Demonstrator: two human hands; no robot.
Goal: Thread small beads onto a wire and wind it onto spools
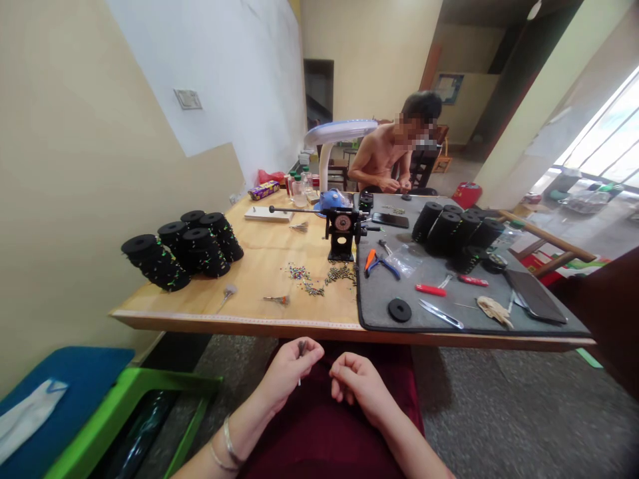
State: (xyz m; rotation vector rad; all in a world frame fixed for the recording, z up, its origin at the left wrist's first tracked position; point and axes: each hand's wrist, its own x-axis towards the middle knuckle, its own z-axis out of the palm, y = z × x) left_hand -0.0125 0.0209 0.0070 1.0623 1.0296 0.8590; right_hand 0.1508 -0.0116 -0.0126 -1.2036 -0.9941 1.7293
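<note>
Left hand: raised over the lap, wrist bent, bangles on the forearm; the grip is closed, pinching a thin dark pin, which sits just below the counter's near edge, seemingly lifted clear of the maroon cloth.

Right hand: just beside the left, fingers curled inward; I cannot tell whether this grip holds anything.

Counter: loose beads lie mid-counter, within reach; black spools stand stacked toward the left end, apparently set aside.

Grey mat: covers the right part, seemingly gathering tools such as pliers; a hand-crank winder stands at its edge.
</note>
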